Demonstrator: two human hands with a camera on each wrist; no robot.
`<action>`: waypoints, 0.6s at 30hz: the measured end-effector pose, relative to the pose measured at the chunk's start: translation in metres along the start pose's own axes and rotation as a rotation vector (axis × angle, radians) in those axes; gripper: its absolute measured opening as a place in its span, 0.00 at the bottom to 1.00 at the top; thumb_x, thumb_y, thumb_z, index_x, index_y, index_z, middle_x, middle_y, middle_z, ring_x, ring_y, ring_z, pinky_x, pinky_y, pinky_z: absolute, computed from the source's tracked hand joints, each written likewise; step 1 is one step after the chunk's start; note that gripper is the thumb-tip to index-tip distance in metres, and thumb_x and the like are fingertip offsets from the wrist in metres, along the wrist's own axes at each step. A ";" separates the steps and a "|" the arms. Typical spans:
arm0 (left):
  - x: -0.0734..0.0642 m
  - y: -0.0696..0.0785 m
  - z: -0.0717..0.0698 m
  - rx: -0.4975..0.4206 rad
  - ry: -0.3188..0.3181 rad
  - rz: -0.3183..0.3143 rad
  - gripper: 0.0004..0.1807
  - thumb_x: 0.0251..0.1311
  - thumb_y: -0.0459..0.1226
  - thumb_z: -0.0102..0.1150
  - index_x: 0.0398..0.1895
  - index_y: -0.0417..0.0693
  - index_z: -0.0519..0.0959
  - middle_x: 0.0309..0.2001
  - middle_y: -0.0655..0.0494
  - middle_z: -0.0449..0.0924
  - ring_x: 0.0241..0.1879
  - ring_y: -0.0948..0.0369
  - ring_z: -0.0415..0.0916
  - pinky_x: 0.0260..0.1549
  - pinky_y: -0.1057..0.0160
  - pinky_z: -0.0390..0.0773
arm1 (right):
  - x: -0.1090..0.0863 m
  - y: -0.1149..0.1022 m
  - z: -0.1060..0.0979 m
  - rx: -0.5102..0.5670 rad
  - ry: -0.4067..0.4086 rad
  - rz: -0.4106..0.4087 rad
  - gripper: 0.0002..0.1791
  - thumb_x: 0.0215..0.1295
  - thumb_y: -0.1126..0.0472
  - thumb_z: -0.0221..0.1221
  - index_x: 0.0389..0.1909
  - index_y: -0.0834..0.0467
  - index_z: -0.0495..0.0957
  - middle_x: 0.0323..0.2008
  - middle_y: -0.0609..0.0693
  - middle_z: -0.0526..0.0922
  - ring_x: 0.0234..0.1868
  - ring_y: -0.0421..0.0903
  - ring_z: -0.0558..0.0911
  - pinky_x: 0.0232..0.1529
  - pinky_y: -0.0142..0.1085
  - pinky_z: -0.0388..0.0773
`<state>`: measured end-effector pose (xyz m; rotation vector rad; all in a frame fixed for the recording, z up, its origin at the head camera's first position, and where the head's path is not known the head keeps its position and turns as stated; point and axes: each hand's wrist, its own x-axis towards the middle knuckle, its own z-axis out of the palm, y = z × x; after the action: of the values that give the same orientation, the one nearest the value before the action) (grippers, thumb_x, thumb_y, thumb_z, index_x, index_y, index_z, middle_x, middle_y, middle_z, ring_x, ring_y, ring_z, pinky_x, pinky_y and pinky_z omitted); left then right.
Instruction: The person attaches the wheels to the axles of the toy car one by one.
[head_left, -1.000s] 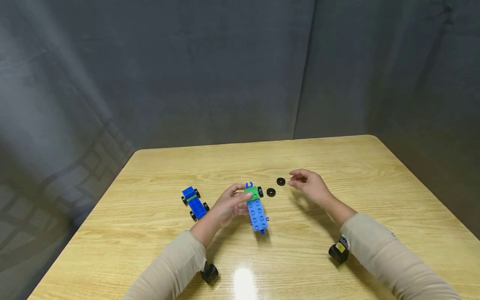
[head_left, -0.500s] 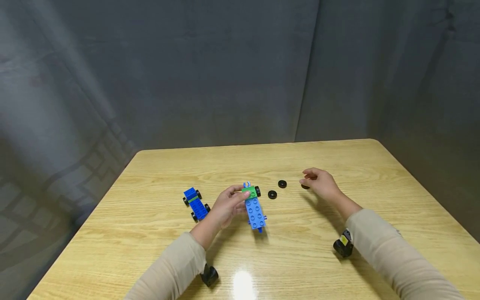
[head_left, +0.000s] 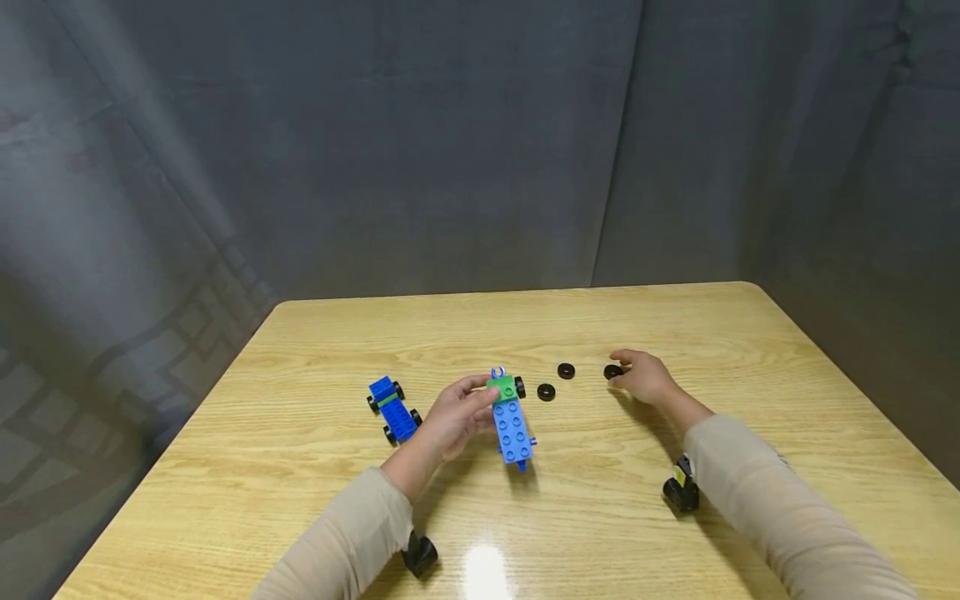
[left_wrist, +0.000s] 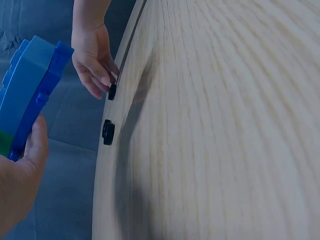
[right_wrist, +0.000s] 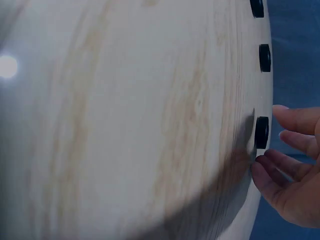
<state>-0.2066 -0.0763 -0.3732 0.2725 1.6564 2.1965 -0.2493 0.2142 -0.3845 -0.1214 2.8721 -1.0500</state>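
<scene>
My left hand point(head_left: 459, 417) grips the green block point(head_left: 504, 388) of a blue toy car made of building bricks, above the table. The car's body point(head_left: 513, 432) has studs on top, one black wheel point(head_left: 521, 387) at the green end, and bare axle pegs at the near end. In the left wrist view the blue car point(left_wrist: 31, 82) is tilted. My right hand point(head_left: 647, 378) is at a loose black wheel point(head_left: 612, 372) lying on the table. Its fingers and thumb are spread around that wheel point(right_wrist: 261, 132), with no firm pinch visible.
Two more loose black wheels, one nearer point(head_left: 546, 392) and one farther point(head_left: 566, 371), lie between the hands. A finished-looking blue toy car point(head_left: 393, 410) with black wheels stands left of my left hand. A grey curtain point(head_left: 435, 150) hangs behind the wooden table point(head_left: 300, 333).
My right hand has moved right, away from the two middle wheels, to the rightmost wheel, and its fingers have parted around it. The left hand keeps its grip on the toy car.
</scene>
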 end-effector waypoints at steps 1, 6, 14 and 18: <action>0.000 0.000 0.000 -0.002 -0.004 0.000 0.29 0.55 0.34 0.51 0.57 0.30 0.56 0.33 0.50 0.73 0.29 0.58 0.75 0.38 0.54 0.73 | 0.000 0.000 0.001 -0.016 0.001 -0.004 0.27 0.54 0.66 0.55 0.54 0.72 0.62 0.50 0.72 0.64 0.48 0.64 0.67 0.44 0.50 0.67; 0.000 -0.001 0.000 -0.009 -0.014 -0.001 0.29 0.54 0.33 0.51 0.57 0.31 0.55 0.33 0.50 0.74 0.29 0.58 0.75 0.38 0.53 0.73 | 0.003 0.001 0.004 -0.094 -0.014 -0.012 0.25 0.54 0.67 0.55 0.53 0.73 0.63 0.47 0.72 0.67 0.42 0.61 0.72 0.40 0.46 0.69; -0.002 -0.001 0.001 -0.006 -0.005 0.001 0.30 0.53 0.34 0.53 0.58 0.33 0.56 0.35 0.49 0.73 0.30 0.59 0.75 0.38 0.55 0.73 | 0.008 -0.001 0.007 -0.230 -0.003 -0.054 0.22 0.52 0.67 0.56 0.48 0.73 0.68 0.41 0.70 0.70 0.43 0.64 0.70 0.43 0.50 0.67; -0.002 0.001 0.001 -0.022 0.005 -0.001 0.30 0.53 0.35 0.52 0.58 0.36 0.56 0.35 0.50 0.73 0.28 0.60 0.74 0.34 0.60 0.74 | 0.010 -0.003 0.006 -0.263 -0.009 -0.047 0.20 0.54 0.67 0.55 0.47 0.73 0.68 0.42 0.70 0.69 0.44 0.64 0.70 0.43 0.50 0.67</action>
<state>-0.2048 -0.0761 -0.3722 0.2602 1.6336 2.2151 -0.2582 0.2072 -0.3879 -0.2094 2.9981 -0.6704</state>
